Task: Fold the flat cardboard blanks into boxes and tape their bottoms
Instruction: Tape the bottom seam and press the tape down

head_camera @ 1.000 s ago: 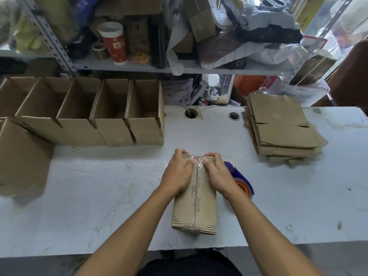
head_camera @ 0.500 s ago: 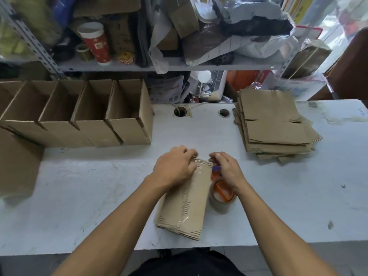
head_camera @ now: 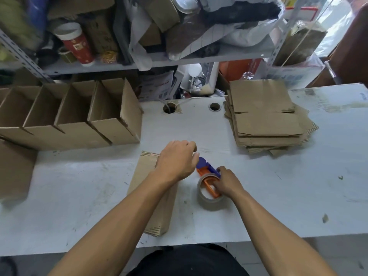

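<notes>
A folded cardboard box (head_camera: 147, 176) lies bottom up on the white table (head_camera: 278, 196), slanted toward me. My left hand (head_camera: 177, 160) lies over the box's far end, fingers curled around its far right corner. Just right of the box sits a tape roll in an orange and blue dispenser (head_camera: 209, 182). My right hand (head_camera: 226, 181) grips that dispenser, fingers reaching into the roll's core. A stack of flat cardboard blanks (head_camera: 266, 118) lies at the back right.
A row of several open, finished boxes (head_camera: 69, 116) stands at the back left, with another box (head_camera: 14, 172) at the far left edge. Two cable holes (head_camera: 214, 106) pierce the table's back. A cluttered shelf (head_camera: 159, 62) rises behind.
Both hands were pressing tape on the box's far end. The box has swung and slid left under my left hand, and my right hand has dropped onto the tape dispenser.
</notes>
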